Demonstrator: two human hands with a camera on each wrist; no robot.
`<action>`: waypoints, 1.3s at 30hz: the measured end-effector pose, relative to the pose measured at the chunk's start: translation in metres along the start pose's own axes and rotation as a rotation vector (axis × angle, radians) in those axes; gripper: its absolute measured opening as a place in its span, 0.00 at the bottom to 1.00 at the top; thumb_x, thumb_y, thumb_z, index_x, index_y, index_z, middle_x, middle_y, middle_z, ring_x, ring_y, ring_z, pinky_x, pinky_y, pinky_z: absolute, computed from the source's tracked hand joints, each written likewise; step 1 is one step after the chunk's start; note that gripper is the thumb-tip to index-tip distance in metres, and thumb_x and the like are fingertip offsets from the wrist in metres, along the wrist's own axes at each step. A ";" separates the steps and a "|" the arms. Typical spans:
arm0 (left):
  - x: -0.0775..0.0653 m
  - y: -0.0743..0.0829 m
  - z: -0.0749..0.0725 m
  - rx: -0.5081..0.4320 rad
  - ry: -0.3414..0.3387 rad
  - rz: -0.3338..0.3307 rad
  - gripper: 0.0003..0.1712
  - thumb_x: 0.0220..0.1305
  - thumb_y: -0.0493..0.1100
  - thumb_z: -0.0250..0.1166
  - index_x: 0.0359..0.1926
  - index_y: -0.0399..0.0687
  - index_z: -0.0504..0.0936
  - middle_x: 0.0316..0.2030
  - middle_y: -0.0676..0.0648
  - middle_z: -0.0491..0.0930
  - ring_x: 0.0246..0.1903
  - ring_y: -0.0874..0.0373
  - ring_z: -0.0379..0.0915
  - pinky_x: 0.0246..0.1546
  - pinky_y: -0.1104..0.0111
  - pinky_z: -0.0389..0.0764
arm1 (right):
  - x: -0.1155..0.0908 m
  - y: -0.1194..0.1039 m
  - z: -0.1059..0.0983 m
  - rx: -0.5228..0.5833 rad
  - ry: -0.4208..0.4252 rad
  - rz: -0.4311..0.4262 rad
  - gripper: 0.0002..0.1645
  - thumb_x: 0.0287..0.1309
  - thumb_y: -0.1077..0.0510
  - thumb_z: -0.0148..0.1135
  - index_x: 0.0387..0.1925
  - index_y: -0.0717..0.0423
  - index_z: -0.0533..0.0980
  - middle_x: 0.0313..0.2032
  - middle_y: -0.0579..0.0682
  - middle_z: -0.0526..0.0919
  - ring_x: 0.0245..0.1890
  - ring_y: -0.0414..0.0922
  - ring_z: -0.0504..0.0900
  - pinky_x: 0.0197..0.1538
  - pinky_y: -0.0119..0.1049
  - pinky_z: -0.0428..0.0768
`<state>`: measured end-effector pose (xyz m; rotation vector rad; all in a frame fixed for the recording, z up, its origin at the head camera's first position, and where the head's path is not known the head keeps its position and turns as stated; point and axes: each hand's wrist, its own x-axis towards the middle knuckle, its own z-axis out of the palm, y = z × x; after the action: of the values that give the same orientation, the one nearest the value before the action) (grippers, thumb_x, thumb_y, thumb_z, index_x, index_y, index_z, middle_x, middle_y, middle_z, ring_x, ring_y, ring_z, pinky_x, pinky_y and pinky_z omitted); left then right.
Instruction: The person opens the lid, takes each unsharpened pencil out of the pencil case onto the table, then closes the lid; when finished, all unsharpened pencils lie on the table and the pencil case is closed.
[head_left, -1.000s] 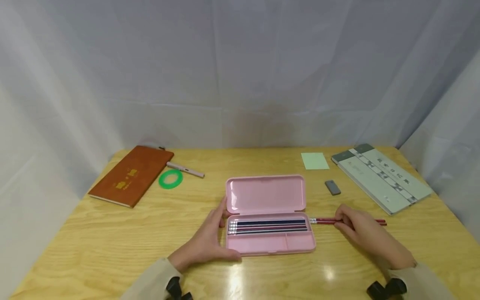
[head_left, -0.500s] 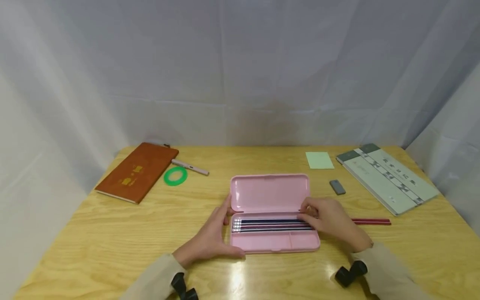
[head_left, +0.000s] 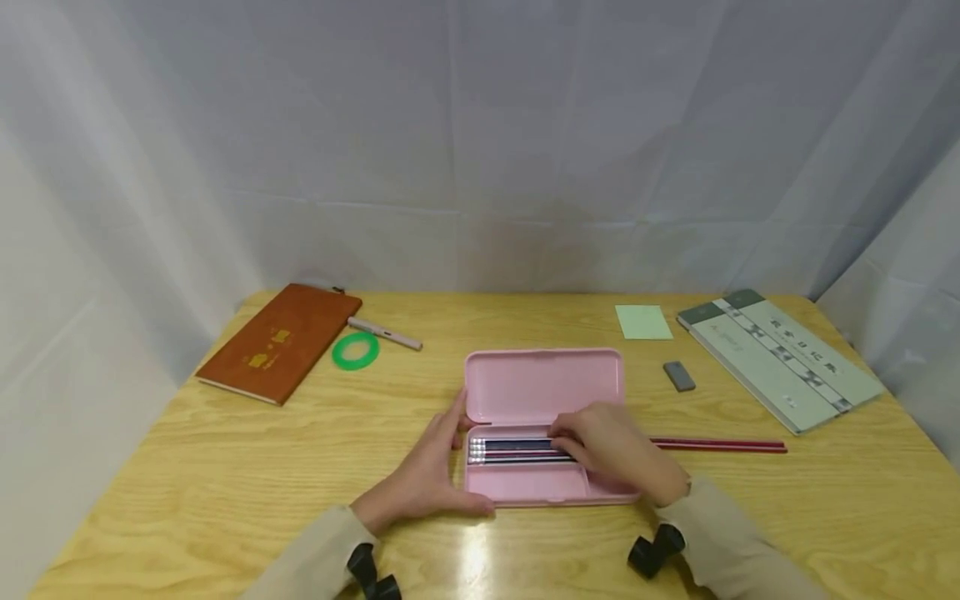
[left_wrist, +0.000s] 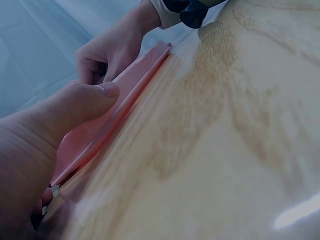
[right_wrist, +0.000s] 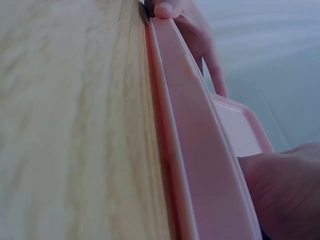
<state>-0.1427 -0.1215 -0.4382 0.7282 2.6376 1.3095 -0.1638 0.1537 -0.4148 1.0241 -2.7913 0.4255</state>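
Note:
An open pink pencil case (head_left: 525,483) lies on the wooden table, its lid (head_left: 543,387) tipped back. My left hand (head_left: 420,479) holds the case by its left end, thumb at the front edge and fingers behind. Inside the long rear compartment lie several dark and red pencils (head_left: 517,450), their silver ends to the left. My right hand (head_left: 607,446) reaches in over these pencils with bent fingers; whether it pinches one is hidden. Red pencils (head_left: 720,446) stick out to the right beyond this hand, which covers their left ends.
A brown notebook (head_left: 281,342), a pen (head_left: 386,333) and a green tape roll (head_left: 356,351) lie at the left. Toward the right are a pale green sticky note (head_left: 643,322), a grey eraser (head_left: 678,376) and a grey-green notebook (head_left: 780,358). A pale curtain (head_left: 525,150) hangs behind.
My right hand has let go of the red pencils at the right and moved left into the case. Those pencils stay put beside it. My left hand keeps its hold.

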 end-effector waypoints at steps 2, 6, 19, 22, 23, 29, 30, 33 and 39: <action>0.000 0.000 0.000 0.006 0.004 -0.001 0.86 0.22 0.58 0.84 0.77 0.58 0.33 0.54 0.55 0.70 0.44 0.61 0.61 0.45 0.69 0.70 | 0.001 -0.002 0.002 0.038 0.002 0.037 0.03 0.55 0.55 0.68 0.30 0.49 0.83 0.24 0.39 0.83 0.23 0.33 0.76 0.29 0.30 0.75; -0.001 0.000 0.001 0.011 0.009 -0.001 0.86 0.22 0.58 0.84 0.77 0.58 0.33 0.54 0.55 0.71 0.44 0.61 0.61 0.47 0.68 0.70 | 0.001 -0.005 0.003 0.100 0.017 0.090 0.04 0.55 0.56 0.69 0.29 0.49 0.80 0.20 0.36 0.75 0.20 0.31 0.66 0.26 0.26 0.67; -0.007 -0.002 -0.007 0.000 0.003 -0.025 0.86 0.23 0.60 0.83 0.76 0.61 0.32 0.57 0.54 0.69 0.48 0.61 0.64 0.53 0.61 0.72 | -0.042 0.019 -0.028 0.252 0.162 0.150 0.05 0.56 0.61 0.67 0.32 0.48 0.78 0.14 0.34 0.60 0.15 0.28 0.55 0.20 0.25 0.58; -0.007 -0.003 -0.007 -0.004 0.007 -0.019 0.86 0.24 0.61 0.83 0.76 0.62 0.31 0.57 0.54 0.69 0.48 0.61 0.65 0.53 0.61 0.72 | -0.070 0.038 -0.035 0.216 0.193 0.181 0.07 0.54 0.62 0.68 0.31 0.47 0.78 0.14 0.33 0.59 0.15 0.27 0.54 0.20 0.25 0.58; -0.007 -0.003 -0.006 -0.003 0.009 -0.014 0.86 0.24 0.61 0.83 0.76 0.62 0.31 0.57 0.54 0.70 0.48 0.61 0.65 0.53 0.62 0.72 | -0.080 0.045 -0.037 0.195 0.203 0.193 0.08 0.53 0.63 0.68 0.31 0.47 0.78 0.15 0.33 0.59 0.16 0.27 0.54 0.20 0.25 0.57; -0.004 -0.003 -0.003 -0.006 0.015 0.021 0.86 0.23 0.61 0.83 0.76 0.62 0.31 0.56 0.55 0.71 0.47 0.61 0.64 0.50 0.64 0.72 | -0.136 0.083 -0.048 0.087 0.286 0.208 0.13 0.48 0.68 0.70 0.30 0.47 0.77 0.15 0.30 0.58 0.16 0.25 0.53 0.19 0.22 0.56; -0.004 -0.003 -0.002 -0.008 0.013 0.022 0.86 0.23 0.61 0.83 0.76 0.62 0.31 0.56 0.55 0.70 0.47 0.61 0.63 0.50 0.64 0.72 | -0.143 0.087 -0.049 0.084 0.292 0.204 0.13 0.48 0.68 0.70 0.30 0.47 0.77 0.15 0.30 0.58 0.16 0.25 0.52 0.19 0.21 0.56; -0.004 -0.002 -0.002 -0.014 0.006 0.019 0.86 0.24 0.61 0.83 0.76 0.62 0.31 0.56 0.55 0.70 0.48 0.61 0.64 0.52 0.62 0.72 | -0.157 0.093 -0.048 0.100 0.298 0.189 0.14 0.47 0.67 0.71 0.29 0.45 0.77 0.15 0.29 0.57 0.16 0.24 0.53 0.19 0.19 0.56; -0.002 -0.001 -0.001 0.012 -0.004 0.021 0.86 0.25 0.60 0.83 0.76 0.58 0.31 0.56 0.55 0.70 0.46 0.61 0.63 0.49 0.66 0.72 | -0.160 0.096 -0.041 0.114 0.230 0.228 0.13 0.47 0.67 0.71 0.30 0.46 0.78 0.15 0.29 0.59 0.16 0.25 0.54 0.19 0.22 0.59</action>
<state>-0.1418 -0.1238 -0.4386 0.7619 2.6443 1.2971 -0.1037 0.3341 -0.4326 0.6301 -2.7069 0.6902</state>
